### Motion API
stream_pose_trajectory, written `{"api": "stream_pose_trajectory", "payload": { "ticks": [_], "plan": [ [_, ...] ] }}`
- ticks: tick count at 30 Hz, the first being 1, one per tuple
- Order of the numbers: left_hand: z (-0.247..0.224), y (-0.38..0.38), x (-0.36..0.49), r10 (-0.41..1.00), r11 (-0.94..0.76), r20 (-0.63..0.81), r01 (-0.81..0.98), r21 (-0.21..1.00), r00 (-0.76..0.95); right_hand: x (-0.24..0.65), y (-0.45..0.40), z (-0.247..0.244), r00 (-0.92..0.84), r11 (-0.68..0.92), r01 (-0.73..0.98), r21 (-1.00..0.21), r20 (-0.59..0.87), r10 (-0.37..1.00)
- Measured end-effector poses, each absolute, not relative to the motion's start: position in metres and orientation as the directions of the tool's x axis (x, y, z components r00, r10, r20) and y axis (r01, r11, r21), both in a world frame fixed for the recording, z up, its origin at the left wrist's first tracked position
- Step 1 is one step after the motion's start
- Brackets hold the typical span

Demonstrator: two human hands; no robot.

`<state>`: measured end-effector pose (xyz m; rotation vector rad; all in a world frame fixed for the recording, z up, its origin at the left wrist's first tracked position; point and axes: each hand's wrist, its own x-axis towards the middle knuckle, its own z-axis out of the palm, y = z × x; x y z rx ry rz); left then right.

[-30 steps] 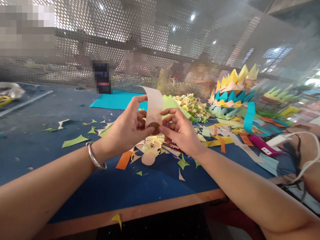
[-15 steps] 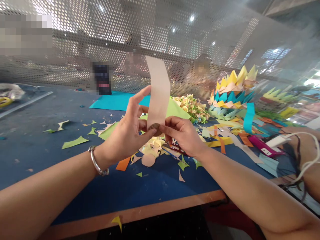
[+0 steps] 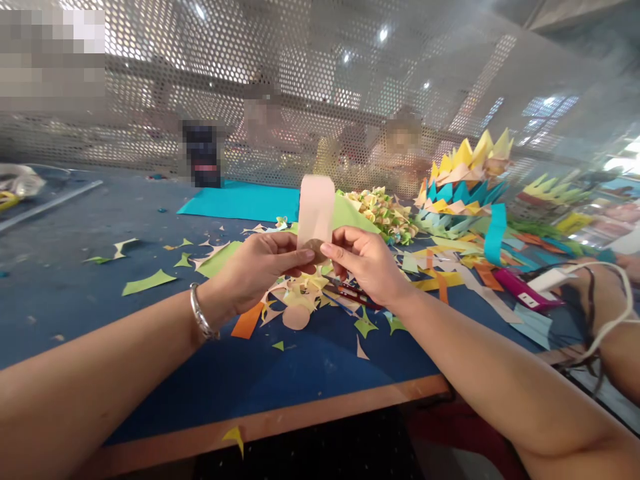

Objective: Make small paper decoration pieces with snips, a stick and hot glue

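A pale pink paper strip (image 3: pixel 317 207) stands up between my hands, its top curled over into a bend. At its lower end lies a small round brownish disc (image 3: pixel 314 250). My left hand (image 3: pixel 273 260) pinches the strip and disc from the left, thumb on the disc's edge. From the right, my right hand (image 3: pixel 364 261) pinches the same lower end, its thumb beside the disc. Under the hands are a pile of pale yellow paper pieces (image 3: pixel 305 290), a round pink paper piece (image 3: pixel 297 317) and a dark red tool (image 3: pixel 355 293), partly hidden.
A turquoise sheet (image 3: pixel 245 201) lies behind my left hand. Layered paper crowns (image 3: pixel 465 180) and a heap of folded paper pieces (image 3: pixel 387 213) stand at the back right. A magenta power strip (image 3: pixel 525 292) with cables and another person's arm (image 3: pixel 617 327) are at the right.
The strip's upper part has bent down from upright into a curl. My left hand's raised fingers have lowered and closed at the strip's lower end. My right hand has hardly moved.
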<state>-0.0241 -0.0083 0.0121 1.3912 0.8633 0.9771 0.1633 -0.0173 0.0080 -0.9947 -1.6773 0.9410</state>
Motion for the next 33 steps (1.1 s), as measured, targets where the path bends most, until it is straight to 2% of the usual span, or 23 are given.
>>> {"api": "stream_pose_trajectory", "payload": {
  "ticks": [3, 5, 9, 12, 14, 19, 22, 25, 28, 33],
  "plan": [
    [0.014, -0.009, -0.023, 0.949, -0.108, 0.116, -0.043, 0.993, 0.295, 0.167, -0.015, 0.009, -0.268, 0.396, 0.252, -0.883, 0.330, 0.905],
    [0.016, -0.008, -0.024, 0.966, -0.122, 0.131, -0.054, 0.991, 0.224, 0.170, -0.014, 0.014, -0.318, 0.431, 0.382, -0.817, 0.322, 0.892],
    [0.019, -0.005, -0.029, 0.984, -0.145, 0.154, -0.092, 0.985, 0.095, 0.180, -0.018, 0.026, -0.431, 0.484, 0.729, -0.485, 0.225, 0.874],
    [0.021, -0.004, -0.032, 0.982, -0.178, 0.185, -0.131, 0.975, 0.042, 0.187, -0.024, 0.031, -0.477, 0.489, 0.826, -0.281, 0.115, 0.871],
    [0.022, -0.003, -0.034, 0.980, -0.192, 0.197, -0.149, 0.970, 0.019, 0.191, -0.027, 0.031, -0.512, 0.511, 0.833, -0.213, 0.055, 0.857],
    [0.023, -0.005, -0.033, 0.985, -0.155, 0.164, -0.161, 0.975, 0.047, 0.193, -0.030, 0.027, -0.564, 0.556, 0.813, -0.170, 0.003, 0.826],
    [0.022, -0.007, -0.032, 0.988, -0.109, 0.124, -0.157, 0.982, 0.088, 0.192, -0.029, 0.028, -0.514, 0.506, 0.854, -0.122, -0.039, 0.857],
    [0.019, -0.006, -0.032, 0.991, -0.069, 0.086, -0.159, 0.985, 0.098, 0.195, -0.025, 0.034, -0.473, 0.467, 0.874, -0.132, -0.013, 0.881],
    [0.015, -0.004, -0.033, 0.992, -0.026, 0.045, -0.159, 0.987, 0.117, 0.199, -0.020, 0.039, -0.475, 0.482, 0.848, -0.219, 0.090, 0.876],
    [0.014, -0.005, -0.031, 0.967, 0.007, 0.035, -0.162, 0.987, 0.253, 0.196, -0.017, 0.038, -0.386, 0.443, 0.773, -0.453, 0.219, 0.896]
  ]
}}
